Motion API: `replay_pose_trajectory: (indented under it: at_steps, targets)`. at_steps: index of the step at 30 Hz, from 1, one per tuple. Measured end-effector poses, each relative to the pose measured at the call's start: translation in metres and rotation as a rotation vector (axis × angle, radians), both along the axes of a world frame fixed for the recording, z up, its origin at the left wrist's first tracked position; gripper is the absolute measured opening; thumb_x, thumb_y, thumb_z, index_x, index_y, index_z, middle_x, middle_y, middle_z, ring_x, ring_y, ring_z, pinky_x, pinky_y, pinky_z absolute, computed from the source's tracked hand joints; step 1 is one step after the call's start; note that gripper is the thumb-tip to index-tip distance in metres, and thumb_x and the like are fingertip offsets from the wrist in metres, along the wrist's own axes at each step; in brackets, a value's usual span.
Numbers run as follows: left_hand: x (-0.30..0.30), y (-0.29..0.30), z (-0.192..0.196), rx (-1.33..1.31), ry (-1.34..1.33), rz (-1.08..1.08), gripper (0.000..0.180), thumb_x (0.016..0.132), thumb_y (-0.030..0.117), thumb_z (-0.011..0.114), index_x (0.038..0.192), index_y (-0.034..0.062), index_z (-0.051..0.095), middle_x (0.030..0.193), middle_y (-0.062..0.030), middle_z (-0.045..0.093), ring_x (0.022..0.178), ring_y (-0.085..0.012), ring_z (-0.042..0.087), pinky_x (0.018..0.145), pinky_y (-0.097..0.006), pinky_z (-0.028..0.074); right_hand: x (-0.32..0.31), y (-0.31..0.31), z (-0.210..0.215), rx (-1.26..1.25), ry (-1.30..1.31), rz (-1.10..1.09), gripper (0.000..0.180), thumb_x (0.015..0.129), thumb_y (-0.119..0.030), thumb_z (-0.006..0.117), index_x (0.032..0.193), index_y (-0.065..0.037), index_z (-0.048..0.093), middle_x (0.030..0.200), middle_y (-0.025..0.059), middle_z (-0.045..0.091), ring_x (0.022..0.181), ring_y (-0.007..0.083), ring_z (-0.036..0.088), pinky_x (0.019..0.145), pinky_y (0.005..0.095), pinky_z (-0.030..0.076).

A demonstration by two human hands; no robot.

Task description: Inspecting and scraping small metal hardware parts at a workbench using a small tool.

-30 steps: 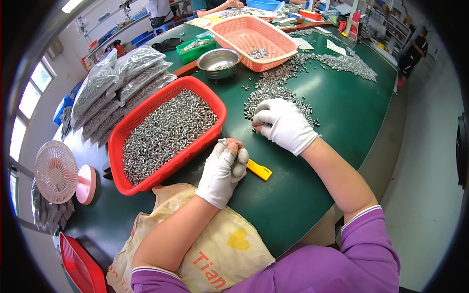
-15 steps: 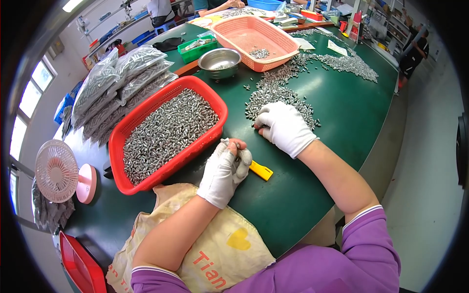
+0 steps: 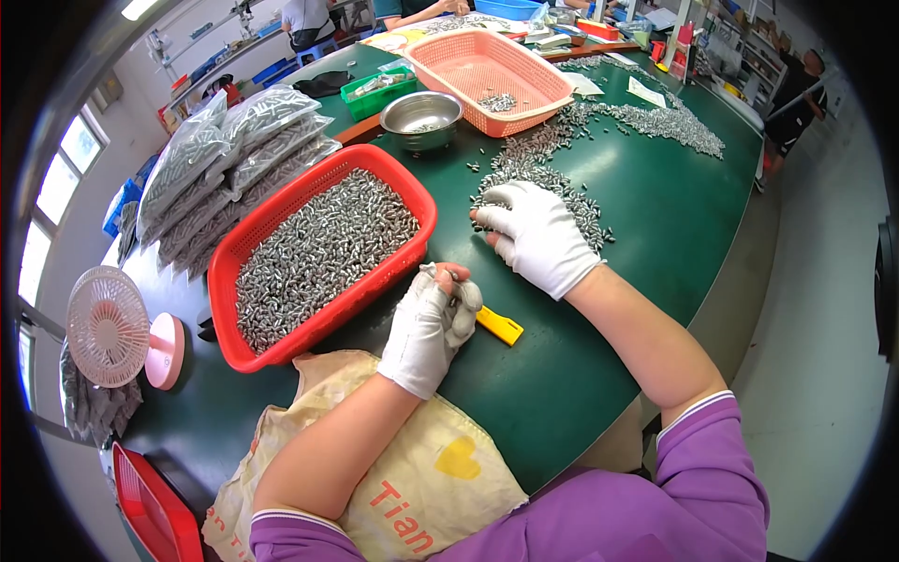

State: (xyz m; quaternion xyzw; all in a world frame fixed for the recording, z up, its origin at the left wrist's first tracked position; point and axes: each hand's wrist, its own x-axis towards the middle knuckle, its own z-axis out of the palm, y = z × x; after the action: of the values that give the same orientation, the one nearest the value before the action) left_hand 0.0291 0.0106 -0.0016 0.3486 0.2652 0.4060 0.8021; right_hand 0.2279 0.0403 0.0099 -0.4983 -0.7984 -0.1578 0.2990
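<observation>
Loose metal pieces [image 3: 541, 171], long axes mixed, lie at far side of right hand [image 3: 541, 234]; left hand [image 3: 421, 328] farther off. Both hands' fingers curled; cannot tell contents.

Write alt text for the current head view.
A white-gloved right hand is at a pile of small metal parts on a green table; the gloved left hand is curled near a red basket full of similar pieces. Bulging plastic bags and a pink fan sit farther left.
</observation>
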Motion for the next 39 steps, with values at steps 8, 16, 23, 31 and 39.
replay_pose_trajectory:
  at_steps: [8,16,23,31,39]
  targets:
    - [0.000,0.001,-0.003,0.026,-0.043,0.025,0.026,0.097,0.035,0.052,0.105,0.0105,0.053,0.082,-0.0034,0.059,0.050,-0.0084,0.036,0.048,-0.023,0.029,0.002,0.001,-0.006,-0.209,0.023,0.008,0.018,0.071,-0.015,0.070,0.088,-0.009,0.070,0.105,0.0105,0.062,0.103,0.0295,0.057,0.090,0.0390,0.046]
    - [-0.002,0.002,-0.002,0.047,-0.008,-0.018,0.027,0.095,0.034,0.057,0.106,0.0098,0.051,0.083,-0.0037,0.057,0.051,-0.0076,0.035,0.049,-0.022,0.029,0.004,-0.001,-0.001,-0.199,0.059,0.024,0.014,0.067,-0.010,0.072,0.081,-0.008,0.069,0.105,0.0094,0.063,0.103,0.0283,0.057,0.090,0.0373,0.047]
    - [-0.002,0.002,-0.003,0.041,-0.009,-0.022,0.025,0.095,0.032,0.056,0.106,0.0096,0.051,0.083,-0.0041,0.056,0.053,-0.0081,0.036,0.049,-0.022,0.029,0.004,-0.005,0.004,-0.227,-0.002,0.023,0.015,0.068,-0.014,0.071,0.082,-0.011,0.070,0.107,0.0095,0.062,0.106,0.0290,0.056,0.090,0.0392,0.047]
    - [-0.002,0.002,-0.002,0.041,-0.012,-0.022,0.024,0.096,0.030,0.056,0.106,0.0096,0.051,0.082,-0.0039,0.056,0.053,-0.0084,0.037,0.049,-0.022,0.030,0.004,-0.004,0.004,-0.174,0.007,0.064,0.013,0.067,-0.014,0.071,0.079,-0.010,0.069,0.106,0.0098,0.062,0.105,0.0288,0.056,0.090,0.0393,0.047]
    - [-0.002,0.001,0.002,0.031,0.028,-0.057,0.019,0.094,0.026,0.058,0.104,0.0105,0.051,0.079,-0.0018,0.056,0.053,-0.0072,0.038,0.048,-0.021,0.030,0.000,-0.009,0.012,-0.470,0.523,0.357,0.012,0.080,-0.015,0.069,0.089,-0.006,0.068,0.105,0.0110,0.062,0.100,0.0262,0.059,0.089,0.0349,0.047]
